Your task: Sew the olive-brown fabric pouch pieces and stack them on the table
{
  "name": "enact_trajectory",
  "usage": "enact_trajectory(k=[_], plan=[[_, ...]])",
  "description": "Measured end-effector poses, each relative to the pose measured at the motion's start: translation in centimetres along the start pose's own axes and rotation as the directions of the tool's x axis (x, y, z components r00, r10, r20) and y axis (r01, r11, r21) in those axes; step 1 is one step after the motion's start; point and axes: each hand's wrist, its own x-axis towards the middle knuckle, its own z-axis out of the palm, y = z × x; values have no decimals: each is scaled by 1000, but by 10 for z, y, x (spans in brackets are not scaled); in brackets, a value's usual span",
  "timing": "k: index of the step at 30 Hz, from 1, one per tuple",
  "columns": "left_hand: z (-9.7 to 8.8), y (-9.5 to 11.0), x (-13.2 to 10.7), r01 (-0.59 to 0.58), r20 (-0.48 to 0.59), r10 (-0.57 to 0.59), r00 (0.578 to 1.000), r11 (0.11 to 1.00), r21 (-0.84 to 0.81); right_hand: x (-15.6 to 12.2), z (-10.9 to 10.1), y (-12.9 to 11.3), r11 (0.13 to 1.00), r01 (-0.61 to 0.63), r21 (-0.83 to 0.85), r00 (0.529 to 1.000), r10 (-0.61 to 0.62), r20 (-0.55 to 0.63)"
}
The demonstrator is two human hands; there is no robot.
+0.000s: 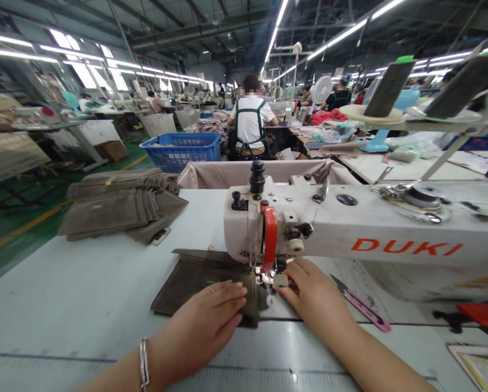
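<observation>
A flat dark olive-brown fabric pouch lies on the table, its right edge by the needle area of the sewing machine. My left hand rests on it with the fingers stretched out, pressing near the right side. Just right of the presser foot, my right hand pinches a small olive-grey square tab between thumb and fingers. Whether that tab joins the pouch I cannot tell. Pink-handled thread snips lie on the machine bed, right of my right hand.
Similar pouches are stacked at the table's left back. Behind the machine stands a cloth-lined bin, with a blue basket beyond. A person in a white shirt sits ahead. Two dark thread cones stand at the right.
</observation>
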Motion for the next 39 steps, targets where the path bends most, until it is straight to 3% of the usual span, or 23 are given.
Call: enact_trajectory(k=[2, 5, 8, 11, 13, 16, 21, 31, 34, 39], plan=[[3, 4, 2, 35, -59, -36, 998, 999, -12, 0, 10, -1, 1000, -6, -25, 999, 5, -50], [4, 6, 6, 68, -94, -71, 993, 997, -30, -8, 8, -10, 989, 135, 55, 989, -131, -69], [1, 5, 9, 63, -105, -70, 992, 996, -70, -16, -1, -20, 909, 358, 212, 932, -362, -20], [-3, 5, 12, 39, -151, -52, 987, 996, -85, -19, -3, -29, 846, 452, 284, 877, -480, 36], [-4, 5, 14, -3, -137, -2, 991, 1000, -30, -19, 0, -32, 841, 453, 295, 873, -486, 48], [0, 8, 18, -57, -16, 58, 998, 995, 83, -18, 5, -33, 837, 467, 286, 867, -496, 35], [11, 5, 20, -74, 71, 65, 995, 988, 132, -17, 8, -34, 837, 472, 276, 870, -492, 4], [15, -9, 27, -10, 36, 8, 999, 998, 64, -14, 13, -36, 891, 397, 223, 911, -412, 26], [13, -5, 26, 5, -24, -4, 1000, 998, 64, -13, 10, -33, 897, 383, 221, 915, -401, 41], [10, -3, 20, -76, -144, 80, 986, 997, 31, -14, 0, -21, 871, 403, 280, 907, -421, 3]])
